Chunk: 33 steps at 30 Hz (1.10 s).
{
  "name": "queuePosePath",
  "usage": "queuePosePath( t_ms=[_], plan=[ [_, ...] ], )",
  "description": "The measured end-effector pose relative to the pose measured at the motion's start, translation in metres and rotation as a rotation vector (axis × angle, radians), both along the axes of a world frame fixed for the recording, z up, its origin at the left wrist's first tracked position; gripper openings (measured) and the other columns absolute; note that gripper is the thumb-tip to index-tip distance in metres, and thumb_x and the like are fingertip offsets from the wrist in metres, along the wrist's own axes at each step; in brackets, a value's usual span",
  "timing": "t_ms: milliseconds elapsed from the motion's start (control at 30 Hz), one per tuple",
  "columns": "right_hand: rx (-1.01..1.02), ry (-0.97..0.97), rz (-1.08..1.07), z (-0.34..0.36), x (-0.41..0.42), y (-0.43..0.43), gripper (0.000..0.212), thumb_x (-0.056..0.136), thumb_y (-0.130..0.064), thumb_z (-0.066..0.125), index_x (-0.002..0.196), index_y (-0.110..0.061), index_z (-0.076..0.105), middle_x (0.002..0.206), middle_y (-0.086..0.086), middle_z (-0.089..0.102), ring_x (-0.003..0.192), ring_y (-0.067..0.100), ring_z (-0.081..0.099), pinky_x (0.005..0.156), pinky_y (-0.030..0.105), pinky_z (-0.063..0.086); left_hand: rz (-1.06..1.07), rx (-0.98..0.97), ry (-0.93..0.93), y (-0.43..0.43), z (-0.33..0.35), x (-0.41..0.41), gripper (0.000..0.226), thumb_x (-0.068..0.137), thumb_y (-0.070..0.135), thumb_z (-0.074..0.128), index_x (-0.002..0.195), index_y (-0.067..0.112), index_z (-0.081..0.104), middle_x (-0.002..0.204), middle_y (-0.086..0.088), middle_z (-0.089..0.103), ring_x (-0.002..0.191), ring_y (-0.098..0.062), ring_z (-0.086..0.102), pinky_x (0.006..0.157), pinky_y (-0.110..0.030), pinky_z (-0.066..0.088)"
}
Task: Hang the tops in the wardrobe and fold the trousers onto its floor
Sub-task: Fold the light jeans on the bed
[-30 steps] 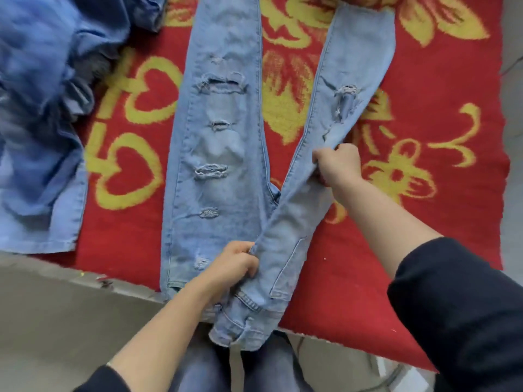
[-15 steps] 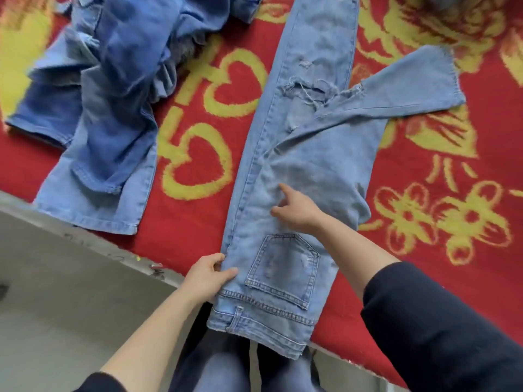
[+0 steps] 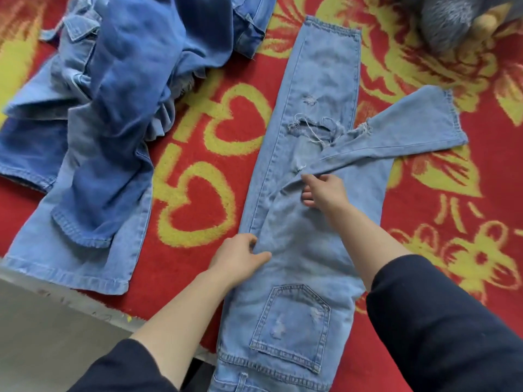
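The left hand pinches the left edge of the light-blue ripped denim jeans at thigh level, thumb on top, fingers curled round a fold of cloth. The right hand, further fwd, grips the crease of the upper leg near the knee, index finger stretched along the fold and thumb below it. Both forearms are bare, w/ dark navy sleeves pushed up.

All of it lies on a red pile rug w/ yellow hearts and flowers, whose near edge meets a plain grey floor at lower left. On the rug's left side sits a rumpled heap of darker blue denim garments, well apart from the jeans.

The jeans lie lengthwise in the middle, back side up, waistband nearest the person and over the rug's near edge. One leg runs straight away to its hem; the other lies on top and bends off to the right, hem frayed. A stitched back pocket faces up, and a frayed rip gapes at the knee. A grey furry thing is at top right, too blurred to identify.
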State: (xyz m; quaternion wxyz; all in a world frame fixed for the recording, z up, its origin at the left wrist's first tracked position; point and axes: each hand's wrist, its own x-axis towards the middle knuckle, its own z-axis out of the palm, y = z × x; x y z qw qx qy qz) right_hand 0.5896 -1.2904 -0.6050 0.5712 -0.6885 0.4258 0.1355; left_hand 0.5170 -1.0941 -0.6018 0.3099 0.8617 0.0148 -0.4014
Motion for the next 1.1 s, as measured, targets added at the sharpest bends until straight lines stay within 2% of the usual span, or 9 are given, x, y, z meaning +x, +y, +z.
queuePosePath(
  t_ms=[167, 300, 433, 567, 667, 733, 900, 1000, 1100],
  plan=[
    [-0.034, 0.09, -0.29, -0.011, 0.045, -0.01, 0.051, 0.084, -0.012, 0.068, 0.126, 0.004, 0.045, 0.108, 0.019, 0.059, 0.067, 0.023, 0.06, 0.049, 0.032, 0.055, -0.061, -0.026, -0.021, -0.015, -0.011, 0.019, 0.032, 0.085, 0.04, 0.062, 0.064, 0.017, 0.051, 0.066, 0.001, 0.058, 0.074, -0.026, 0.059, 0.058, -0.033, 0.037],
    [-0.281, -0.052, -0.495, -0.001, 0.071, -0.006, 0.044, 0.079, -0.009, 0.063, 0.121, -0.007, 0.051, 0.112, 0.006, 0.063, 0.099, 0.027, 0.062, 0.077, 0.028, 0.047, -0.018, -0.18, 0.071, 0.001, -0.005, 0.036, 0.022, 0.085, 0.034, 0.066, 0.071, 0.017, 0.068, 0.069, 0.002, 0.068, 0.069, -0.018, 0.063, 0.062, -0.032, 0.045],
    [-0.368, -0.277, -0.069, 0.005, 0.074, 0.031, 0.033, 0.076, -0.01, 0.06, 0.107, -0.015, 0.054, 0.085, -0.005, 0.062, 0.085, 0.02, 0.063, 0.072, 0.028, 0.048, 0.033, -0.051, -0.042, 0.031, -0.006, 0.036, 0.022, 0.08, 0.037, 0.067, 0.078, 0.015, 0.072, 0.073, -0.002, 0.07, 0.074, -0.019, 0.064, 0.07, -0.036, 0.05],
    [-0.165, -0.069, 0.197, -0.012, 0.073, 0.043, 0.048, 0.082, -0.011, 0.062, 0.127, -0.013, 0.047, 0.085, 0.006, 0.061, 0.077, 0.024, 0.065, 0.074, 0.041, 0.056, 0.129, -0.002, -0.023, 0.045, -0.016, 0.031, 0.008, 0.08, 0.033, 0.067, 0.08, 0.025, 0.067, 0.07, 0.008, 0.068, 0.075, -0.012, 0.064, 0.072, -0.034, 0.052],
    [-0.019, -0.113, -0.03, -0.016, 0.078, 0.033, 0.048, 0.082, -0.015, 0.065, 0.123, -0.014, 0.04, 0.078, 0.007, 0.057, 0.054, 0.016, 0.056, 0.053, 0.032, 0.052, 0.154, 0.023, -0.099, 0.035, -0.022, 0.041, 0.014, 0.08, 0.035, 0.065, 0.09, 0.029, 0.058, 0.073, 0.011, 0.064, 0.074, -0.009, 0.06, 0.068, -0.032, 0.05],
    [0.028, -0.153, -0.211, -0.015, 0.083, 0.02, 0.05, 0.082, -0.019, 0.067, 0.123, -0.013, 0.039, 0.084, 0.008, 0.058, 0.052, 0.014, 0.055, 0.047, 0.026, 0.049, 0.094, 0.058, -0.24, 0.021, -0.024, 0.053, 0.036, 0.081, 0.039, 0.064, 0.113, 0.033, 0.05, 0.099, 0.015, 0.055, 0.093, -0.011, 0.054, 0.078, -0.034, 0.05],
    [0.1, -0.229, -0.616, -0.007, 0.105, -0.029, 0.039, 0.084, -0.015, 0.067, 0.119, -0.008, 0.051, 0.106, 0.011, 0.064, 0.072, 0.02, 0.062, 0.055, 0.027, 0.051, -0.107, 0.084, -0.459, -0.02, -0.031, 0.107, 0.076, 0.087, 0.043, 0.059, 0.149, 0.023, 0.021, 0.153, 0.001, 0.018, 0.141, -0.018, 0.016, 0.113, -0.032, 0.022],
    [0.206, -0.315, -0.793, 0.003, 0.125, -0.06, 0.038, 0.08, -0.014, 0.066, 0.117, -0.007, 0.056, 0.087, 0.009, 0.066, 0.067, 0.021, 0.065, 0.054, 0.025, 0.052, -0.218, 0.083, -0.415, -0.038, -0.035, 0.15, 0.088, 0.086, 0.047, 0.059, 0.153, 0.024, 0.008, 0.161, 0.0, -0.005, 0.148, -0.021, -0.009, 0.118, -0.034, 0.002],
    [0.221, -0.312, -0.894, 0.009, 0.149, -0.096, 0.026, 0.074, -0.027, 0.07, 0.09, -0.01, 0.06, 0.08, 0.004, 0.066, 0.071, 0.022, 0.067, 0.058, 0.028, 0.055, -0.297, 0.14, -0.379, -0.048, -0.038, 0.193, 0.097, 0.082, 0.056, 0.057, 0.153, 0.025, -0.001, 0.161, -0.004, -0.013, 0.146, -0.029, -0.015, 0.119, -0.041, 0.002]
  ],
)
